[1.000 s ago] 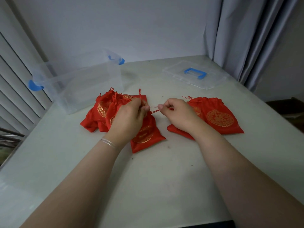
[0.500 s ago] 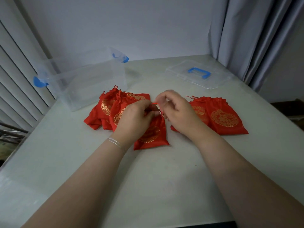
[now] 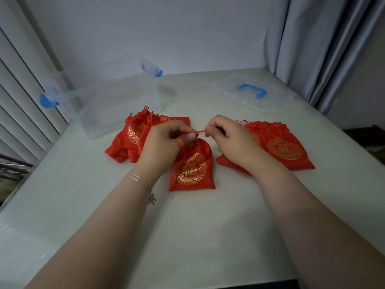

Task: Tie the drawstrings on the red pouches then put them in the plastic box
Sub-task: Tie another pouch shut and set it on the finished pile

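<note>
Red pouch (image 3: 192, 165) mid-tabletop (image 3: 208, 226), neck gripped by left hand (image 3: 164, 142), drawstring (image 3: 200, 132) pinched in right hand (image 3: 227, 138) fingers (image 3: 209, 129), held taut between both.

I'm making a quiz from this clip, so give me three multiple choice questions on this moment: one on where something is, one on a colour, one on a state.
1. Where is the lid?
A. on the box
B. flat on the table, far right
C. under a pouch

2. What colour is the lid's handle?
A. blue
B. red
C. white

3. What is the right hand doing?
A. resting flat
B. pinching the drawstring
C. lifting the box

Answers:
1 B: the plastic box stands open apart from it.
2 A: blue, like the box's clips.
3 B: the cord runs to the pouch, whose neck the left hand grips.
</note>
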Available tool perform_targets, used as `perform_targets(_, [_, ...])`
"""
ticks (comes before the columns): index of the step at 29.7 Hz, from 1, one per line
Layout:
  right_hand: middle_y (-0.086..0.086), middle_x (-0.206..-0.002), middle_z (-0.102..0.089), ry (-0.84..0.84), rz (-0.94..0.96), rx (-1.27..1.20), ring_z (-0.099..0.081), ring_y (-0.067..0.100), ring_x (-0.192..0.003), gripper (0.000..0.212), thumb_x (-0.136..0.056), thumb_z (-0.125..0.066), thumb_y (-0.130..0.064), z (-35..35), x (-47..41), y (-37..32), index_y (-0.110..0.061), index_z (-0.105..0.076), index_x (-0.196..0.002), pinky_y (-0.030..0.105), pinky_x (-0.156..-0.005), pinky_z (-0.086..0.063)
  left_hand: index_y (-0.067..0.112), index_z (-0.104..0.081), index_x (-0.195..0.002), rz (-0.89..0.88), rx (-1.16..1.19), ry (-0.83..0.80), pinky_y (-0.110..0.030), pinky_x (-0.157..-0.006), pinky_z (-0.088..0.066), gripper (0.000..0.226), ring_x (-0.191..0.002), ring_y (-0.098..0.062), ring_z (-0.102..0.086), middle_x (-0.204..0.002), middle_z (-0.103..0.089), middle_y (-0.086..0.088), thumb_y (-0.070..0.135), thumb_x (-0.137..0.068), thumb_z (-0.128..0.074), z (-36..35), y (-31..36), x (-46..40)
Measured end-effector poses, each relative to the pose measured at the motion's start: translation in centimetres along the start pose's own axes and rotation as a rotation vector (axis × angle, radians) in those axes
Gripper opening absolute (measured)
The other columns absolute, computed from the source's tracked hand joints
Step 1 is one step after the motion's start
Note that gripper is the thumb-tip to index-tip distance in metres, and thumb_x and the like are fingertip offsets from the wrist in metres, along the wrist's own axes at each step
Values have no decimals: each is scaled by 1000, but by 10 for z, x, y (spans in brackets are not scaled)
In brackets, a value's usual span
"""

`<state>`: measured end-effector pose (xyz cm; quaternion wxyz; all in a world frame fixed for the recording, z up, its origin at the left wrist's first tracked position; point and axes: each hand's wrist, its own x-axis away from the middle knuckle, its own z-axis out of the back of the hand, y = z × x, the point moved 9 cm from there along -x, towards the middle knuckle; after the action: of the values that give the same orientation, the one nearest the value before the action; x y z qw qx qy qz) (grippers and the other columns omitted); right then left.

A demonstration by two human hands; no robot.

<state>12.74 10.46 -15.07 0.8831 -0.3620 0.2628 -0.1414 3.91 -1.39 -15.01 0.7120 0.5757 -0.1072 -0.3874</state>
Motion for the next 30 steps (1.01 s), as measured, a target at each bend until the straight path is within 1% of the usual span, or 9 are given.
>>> perform_targets(4, [-14,-69,-57,55,44,-10,-50,-5,-65,15,-94,-54,-23,9,4,-12,-17,-63,-84,11,-59,-35,12,-74,-83,295,251,-32,-29,-80,-53,8,-74,-12,-68,-78,-73,-6,5,-80,-71,-1,-26,3])
perform_targets(6, [-11,-73,-60,44,73,-9,-52,0,-68,14,-93,-56,-25,9,6,-18,-18,-62,-82,18,-64,-39,13,-72,-84,382,340,-60,-20,-68,-49,11,-72,-10,-68,-74,-73,-2,3,-80,-69,-1,-33,4])
perform_targets(10, [-5,-88,-57,-172,62,46,-54,5,-78,14,-90,-61,-25,-2,10,-22,-20,-64,-77,20,-73,-40,11,-66,-79,442,455,-39,-15,-53,-43,16,-63,-5,-66,-71,-73,0,-5,-79,-66,1,-35,4])
perform_targets(13, [-7,-94,-50,-351,-38,71,-50,0,-78,19,-85,-65,-29,-12,16,-12,-23,-63,-67,17,-72,-37,8,-60,-75,354,395,-82,-16,-63,-54,20,-66,-9,-68,-72,-72,-4,-11,-77,-66,-2,-28,3])
perform_targets(17, [-11,-99,-54,-113,-9,-55,-53,2,-81,7,-86,-66,-31,10,8,-13,-24,-67,-84,11,-71,-38,9,-54,-76,206,252,-183,-22,-74,-54,25,-71,-13,-66,-79,-65,-13,-13,-78,-65,-13,-13,5])
perform_targets(20, [-15,-96,-63,-157,14,-168,-56,-3,-78,16,-91,-59,-14,-1,7,-17,-24,-65,-103,8,-73,-40,11,-53,-79,139,187,-214,-35,-76,-53,27,-78,-25,-61,-81,-63,-16,-11,-78,-68,-18,-7,7])
perform_targets(23, [-12,-87,-66,-158,-55,-143,-58,-1,-79,15,-90,-60,-10,-11,4,-4,-23,-65,-95,19,-80,-47,14,-53,-78,20,89,-170,-42,-75,-53,27,-75,-25,-58,-77,-63,-10,-6,-77,-70,-19,2,8])
perform_targets(26, [11,-90,-71,-124,-173,-286,-62,15,-81,14,-87,-64,-10,-12,4,10,-23,-67,-81,38,-87,-50,12,-53,-80,-143,-70,-40,-26,-68,-52,24,-75,-7,-61,-80,-64,-4,-7,-77,-66,-12,17,10])
perform_targets(30, [22,-93,-67,-111,-244,-483,-59,21,-82,14,-87,-64,-5,-18,7,12,-19,-68,-86,39,-87,-49,12,-62,-89,-357,-318,116,-16,-63,-46,17,-75,-4,-59,-84,-62,7,-1,-79,-65,-6,33,16])
